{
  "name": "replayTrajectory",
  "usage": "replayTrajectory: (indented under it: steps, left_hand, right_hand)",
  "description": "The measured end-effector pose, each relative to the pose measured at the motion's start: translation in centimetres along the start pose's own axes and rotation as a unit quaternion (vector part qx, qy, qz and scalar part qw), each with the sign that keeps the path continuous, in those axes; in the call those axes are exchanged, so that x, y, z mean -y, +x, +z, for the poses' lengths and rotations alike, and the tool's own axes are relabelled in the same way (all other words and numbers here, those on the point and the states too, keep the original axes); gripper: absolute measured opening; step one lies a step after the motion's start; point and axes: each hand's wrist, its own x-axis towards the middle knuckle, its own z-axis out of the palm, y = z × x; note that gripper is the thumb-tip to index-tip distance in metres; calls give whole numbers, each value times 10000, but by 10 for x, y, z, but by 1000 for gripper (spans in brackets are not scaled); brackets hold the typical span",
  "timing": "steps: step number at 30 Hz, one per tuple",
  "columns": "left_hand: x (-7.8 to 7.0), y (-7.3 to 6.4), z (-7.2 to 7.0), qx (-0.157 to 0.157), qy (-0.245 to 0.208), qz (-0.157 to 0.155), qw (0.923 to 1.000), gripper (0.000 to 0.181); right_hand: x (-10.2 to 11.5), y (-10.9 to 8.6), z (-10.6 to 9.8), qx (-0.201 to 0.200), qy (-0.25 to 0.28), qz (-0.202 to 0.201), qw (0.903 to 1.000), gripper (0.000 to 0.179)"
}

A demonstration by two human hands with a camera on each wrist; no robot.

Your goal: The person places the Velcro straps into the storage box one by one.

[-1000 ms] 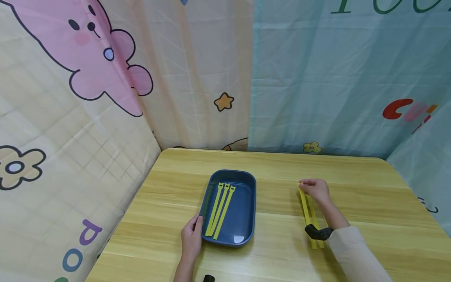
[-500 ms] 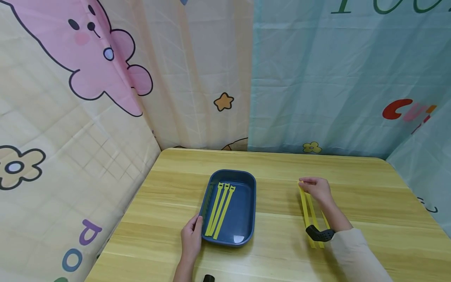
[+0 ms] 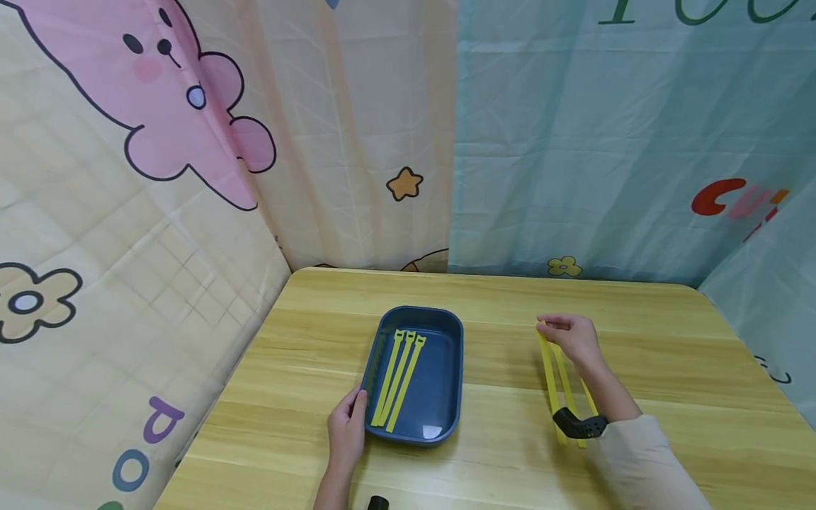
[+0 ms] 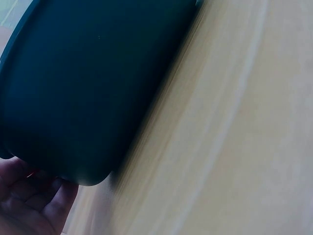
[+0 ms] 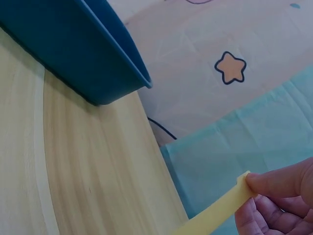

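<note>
With thumb and fingers, my left hand (image 3: 346,428) holds the left side of a dark blue rectangular tray (image 3: 438,375) on the table. Three yellow cable ties (image 3: 397,386), flat with slotted heads, lie side by side inside it. At the right, my right hand (image 3: 574,341) pinches the far end of another yellow cable tie (image 3: 548,370) between thumb and forefinger. Its head shows at the fingertips in the right wrist view, the strap (image 5: 217,213) trailing down from them. Two more cable ties (image 3: 564,382) lie beneath that hand and wrist, partly hidden.
The wooden table (image 3: 497,453) ends at a printed curtain (image 3: 357,142) behind and along the left side. A black wrist device (image 3: 579,423) sits at the right wrist, overlapping the ties. Another black piece (image 3: 378,503) shows at the bottom edge.
My right hand has risen slightly and shifted a little away and left, bringing the pinched cable tie with it. The left hand and tray have stayed put.
</note>
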Motion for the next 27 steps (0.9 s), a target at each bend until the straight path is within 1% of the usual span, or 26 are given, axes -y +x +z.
replayTrajectory:
  steps: [3, 10, 20, 27]
  left_hand:
    - [0, 1, 0, 34, -14, 7, 10000, 33]
    - [2, 1, 1, 20, 30, 7, 10000, 34]
    - [2, 1, 1, -7, 20, 57, 10000, 34]
    - [5, 2, 2, 4, 79, 12, 10000, 35]
  right_hand:
    - [5, -2, 0, -7, -1, -95, 10000, 36]
    - [9, -6, -1, 24, 147, -51, 9999, 37]
    - [17, -10, -2, 3, 346, -301, 9989, 37]
    - [23, -12, -2, 30, 422, -253, 9988, 39]
